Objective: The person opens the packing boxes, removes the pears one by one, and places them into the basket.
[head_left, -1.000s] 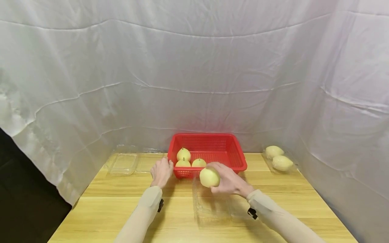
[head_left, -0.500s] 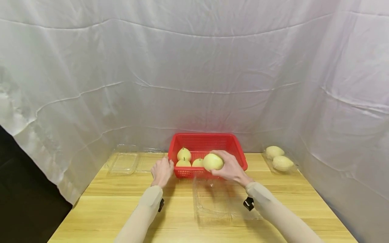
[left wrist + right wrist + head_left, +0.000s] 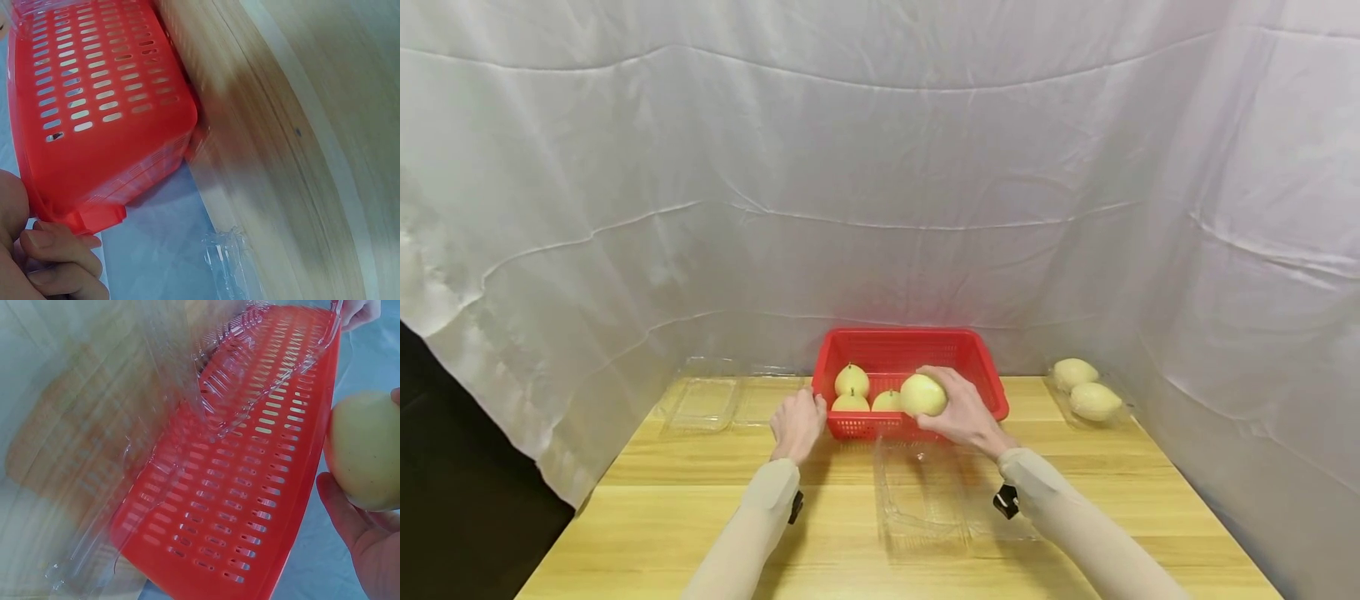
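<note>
Right hand (image 3: 962, 411), gripping a pear (image 3: 921, 395), has moved to the near rim of the red basket (image 3: 853, 428); left hand (image 3: 797, 423) pinches its left corner.

Basket (image 3: 891, 346) common to all views

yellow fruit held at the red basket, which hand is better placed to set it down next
Most likely the right hand: it holds the yellow fruit by the near rim of the red basket, close to a clear container. The left hand grips the basket's left side.
</note>
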### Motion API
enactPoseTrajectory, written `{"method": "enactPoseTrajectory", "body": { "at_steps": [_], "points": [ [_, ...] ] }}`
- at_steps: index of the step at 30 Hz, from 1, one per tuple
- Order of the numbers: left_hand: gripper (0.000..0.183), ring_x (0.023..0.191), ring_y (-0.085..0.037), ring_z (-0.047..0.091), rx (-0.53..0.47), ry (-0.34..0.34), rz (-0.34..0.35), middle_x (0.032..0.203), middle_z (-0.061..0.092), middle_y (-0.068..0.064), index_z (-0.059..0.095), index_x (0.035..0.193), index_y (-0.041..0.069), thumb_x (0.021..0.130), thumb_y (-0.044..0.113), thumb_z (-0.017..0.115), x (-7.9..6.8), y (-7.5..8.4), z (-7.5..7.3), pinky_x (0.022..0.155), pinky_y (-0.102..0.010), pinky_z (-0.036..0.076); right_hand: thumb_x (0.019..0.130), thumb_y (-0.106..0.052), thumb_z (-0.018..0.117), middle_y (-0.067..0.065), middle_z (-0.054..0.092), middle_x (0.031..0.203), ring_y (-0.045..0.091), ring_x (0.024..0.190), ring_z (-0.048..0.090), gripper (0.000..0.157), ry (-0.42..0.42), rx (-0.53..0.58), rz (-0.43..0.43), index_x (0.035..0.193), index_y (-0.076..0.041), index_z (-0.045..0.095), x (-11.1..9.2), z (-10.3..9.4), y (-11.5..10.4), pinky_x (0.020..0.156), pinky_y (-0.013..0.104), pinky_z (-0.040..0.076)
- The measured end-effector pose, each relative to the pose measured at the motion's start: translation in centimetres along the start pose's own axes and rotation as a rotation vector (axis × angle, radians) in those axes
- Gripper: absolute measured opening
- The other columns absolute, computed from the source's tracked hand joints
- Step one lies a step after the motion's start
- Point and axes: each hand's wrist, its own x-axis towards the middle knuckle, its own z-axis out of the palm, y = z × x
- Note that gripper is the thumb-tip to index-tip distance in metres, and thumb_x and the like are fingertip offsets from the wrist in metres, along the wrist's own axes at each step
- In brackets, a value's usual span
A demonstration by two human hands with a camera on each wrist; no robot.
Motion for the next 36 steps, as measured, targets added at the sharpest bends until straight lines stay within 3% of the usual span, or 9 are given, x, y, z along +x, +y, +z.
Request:
{"method": "enactPoseTrajectory", "body": {
  "at_steps": [6, 18, 28, 36],
  "points": [
    [0.023, 0.061, -0.028, 0.057, -0.002, -0.002, 0.010, 0.067, 0.058, -0.009, 0.062, 0.083, 0.009, 0.096, 0.024, 0.052, 0.2, -0.1, 0.0, 0.051, -0.041, 0.042, 0.069, -0.028, 0.083, 0.001, 0.062, 0.114, 0.018, 0.094, 0.060, 0.065, 0.046, 0.004, 0.054, 0.126, -0.019, 0.052, 0.4, 0.2, 0.2, 0.074, 0.033, 0.053],
    [0.023, 0.061, -0.029, 0.058, 0.003, 0.003, 0.011, 0.067, 0.059, -0.009, 0.061, 0.081, 0.009, 0.096, 0.025, 0.052, 0.1, 0.0, -0.1, 0.051, -0.041, 0.042, 0.070, -0.031, 0.083, 0.005, 0.066, 0.119, 0.023, 0.100, 0.062, 0.066, 0.106, 0.035, 0.236, 0.131, -0.018, 0.058, 0.9, 0.8, 1.7, 0.078, 0.040, 0.052],
    [0.024, 0.061, -0.031, 0.060, -0.002, 0.011, 0.024, 0.068, 0.060, -0.010, 0.060, 0.078, 0.010, 0.096, 0.024, 0.052, -0.2, -0.2, 0.0, 0.050, -0.042, 0.042, 0.072, -0.041, 0.077, 0.003, 0.063, 0.111, 0.021, 0.094, 0.057, 0.062, -0.006, -0.091, 0.391, 0.128, -0.024, 0.057, 1.2, 2.1, 2.6, 0.073, 0.037, 0.048],
    [0.024, 0.061, -0.032, 0.060, -0.004, 0.029, 0.034, 0.067, 0.061, -0.010, 0.059, 0.076, 0.011, 0.095, 0.024, 0.054, -0.2, -0.2, 0.0, 0.050, -0.042, 0.043, 0.073, -0.043, 0.073, 0.003, 0.063, 0.107, 0.022, 0.089, 0.057, 0.061, -0.085, -0.183, 0.483, 0.126, -0.021, 0.055, 2.1, 2.5, 2.6, 0.076, 0.041, 0.048]
  ]
}}
